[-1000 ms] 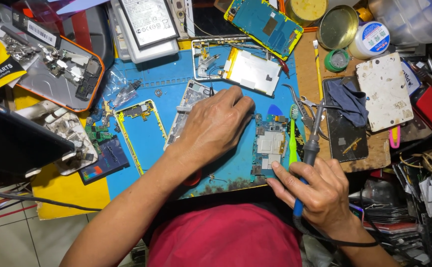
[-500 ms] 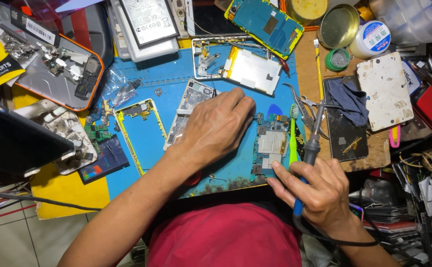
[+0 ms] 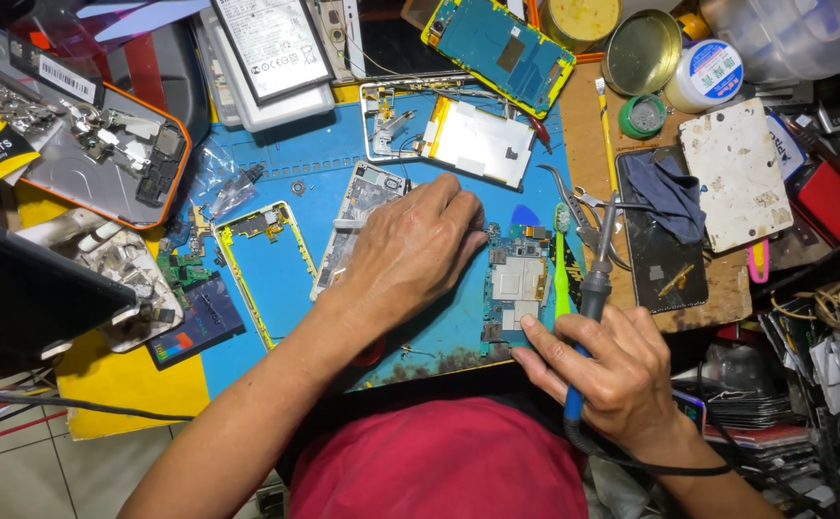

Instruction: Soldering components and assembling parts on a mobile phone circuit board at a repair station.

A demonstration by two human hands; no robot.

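Head view, only one I've got: my left hand (image 3: 418, 252) lies palm-down on the blue mat (image 3: 295, 163), fingers (image 3: 458, 207) spread flat and pressing on a stripped phone frame (image 3: 357, 216), nothing gripped, just pinning it. Right hand (image 3: 612, 370) is wrapped in a pen grip round the soldering iron (image 3: 595, 284), fingers closed tight on the blue handle, tip angled up & away toward the tweezers (image 3: 574, 207), not touching any board. The circuit board (image 3: 516, 288) sits on the mat between both hands, just beside the left fingertips and touching the green toothbrush (image 3: 561, 259) on its right edge. Step, as I judge it: prep before soldering, iron held ready, board not yet worked. Next move prob. needs the tip brought down left onto the board w/ steady wrist, and the left hand shifting over to brace the board itself. Flux tin (image 3: 641, 53) and cloth (image 3: 670, 197) lie farther right on the desk, within reach.
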